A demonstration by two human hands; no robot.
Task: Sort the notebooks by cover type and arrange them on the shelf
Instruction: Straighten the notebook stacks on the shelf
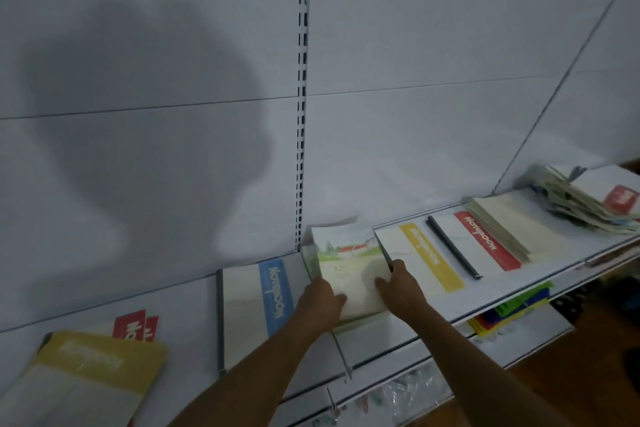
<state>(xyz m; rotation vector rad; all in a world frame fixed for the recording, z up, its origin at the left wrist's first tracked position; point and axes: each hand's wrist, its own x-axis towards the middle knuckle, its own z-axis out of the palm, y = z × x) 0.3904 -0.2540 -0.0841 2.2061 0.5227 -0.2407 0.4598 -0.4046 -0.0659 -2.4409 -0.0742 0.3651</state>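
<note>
**White shelf with notebooks laid along it**

The white shelf (pixel 408 340) carries, from left to right, a yellow notebook (pixel 86 378), a blue-striped notebook (pixel 249 305), a landscape-cover stack (pixel 346 274), yellow-striped (pixel 426 260) and red-striped (pixel 485 243) notebooks, then a messy pile (pixel 581 201) far right.

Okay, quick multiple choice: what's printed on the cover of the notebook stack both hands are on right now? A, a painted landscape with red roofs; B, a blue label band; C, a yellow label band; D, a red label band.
A: the left hand and right hand rest on the landscape notebook stack, whose cover shows green ground and red roofs, with no coloured band.
</note>
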